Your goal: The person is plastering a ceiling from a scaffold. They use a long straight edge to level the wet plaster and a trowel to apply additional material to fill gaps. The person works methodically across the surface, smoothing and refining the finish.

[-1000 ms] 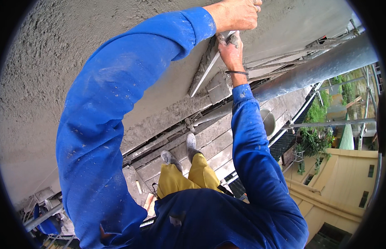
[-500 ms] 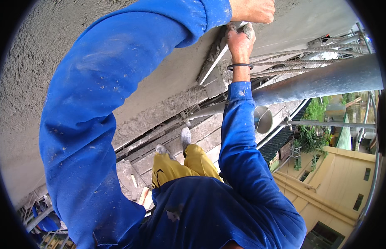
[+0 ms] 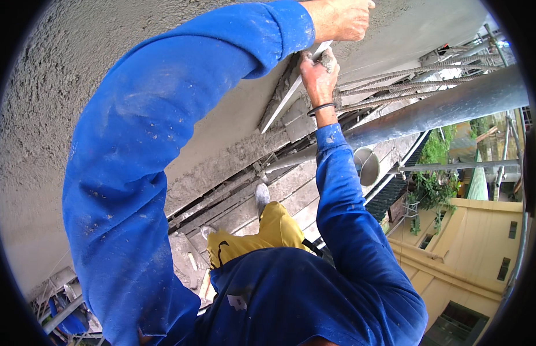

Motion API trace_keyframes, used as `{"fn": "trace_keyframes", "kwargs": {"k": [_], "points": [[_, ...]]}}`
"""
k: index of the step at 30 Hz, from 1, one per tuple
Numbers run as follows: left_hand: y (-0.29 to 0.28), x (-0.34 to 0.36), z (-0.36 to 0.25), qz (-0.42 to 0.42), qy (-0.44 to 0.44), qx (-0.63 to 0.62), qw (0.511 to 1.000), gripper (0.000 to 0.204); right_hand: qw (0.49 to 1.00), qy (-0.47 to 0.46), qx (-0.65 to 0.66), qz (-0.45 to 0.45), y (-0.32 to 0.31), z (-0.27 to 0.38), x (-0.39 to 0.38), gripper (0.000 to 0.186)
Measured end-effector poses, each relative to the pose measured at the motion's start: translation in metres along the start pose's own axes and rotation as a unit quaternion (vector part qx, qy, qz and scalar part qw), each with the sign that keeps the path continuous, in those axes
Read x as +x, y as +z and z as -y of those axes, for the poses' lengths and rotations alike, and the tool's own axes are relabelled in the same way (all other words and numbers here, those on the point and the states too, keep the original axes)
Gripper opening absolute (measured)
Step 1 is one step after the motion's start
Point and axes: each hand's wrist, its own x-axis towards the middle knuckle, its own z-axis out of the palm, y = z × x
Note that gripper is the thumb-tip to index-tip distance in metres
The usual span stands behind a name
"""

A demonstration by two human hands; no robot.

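Observation:
My left hand [image 3: 343, 22] is closed over the upper end of a long straightedge [image 3: 282, 105], its grip partly hidden. Just below it, my right hand [image 3: 319, 78] grips the same bar, with grey mortar on the fingers and a dark band at the wrist. The bar's face is coated in mortar and its edge is pale. It lies slanted against the grey plastered wall [image 3: 213, 135], which is rough at upper left and smoother around the bar.
A large metal pipe [image 3: 452, 101] crosses on the right beside rebar [image 3: 418, 78]. A bucket [image 3: 367, 168] stands on the planks [image 3: 291, 190] where my feet are. Scaffold tubes [image 3: 452, 165], plants [image 3: 429, 187] and a yellow building [image 3: 475, 242] lie beyond and below.
Both hands, still on the bar, shifted up and right in the picture, then back down-left. The surroundings shifted slightly too, and my boots show less below the trousers.

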Motion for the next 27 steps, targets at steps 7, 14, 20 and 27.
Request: {"fn": "trace_keyframes", "kwargs": {"k": [7,14,20,27], "points": [[-0.038,-0.041,-0.039,0.238,0.017,0.124,0.963,0.013,1.0,0.01,0.021,0.004,0.037,0.031,-0.078,0.031],[-0.101,-0.134,-0.087,0.243,0.045,0.108,0.963,0.007,0.999,0.023,0.023,0.036,0.082,0.057,-0.174,0.033],[-0.127,-0.19,-0.125,0.316,0.043,0.081,0.944,0.016,0.985,0.071,0.11,0.115,0.113,0.087,-0.248,0.03],[-0.206,-0.24,-0.146,0.447,0.033,0.106,0.888,0.015,0.966,-0.05,0.17,0.188,0.114,0.126,-0.301,0.022]]}}
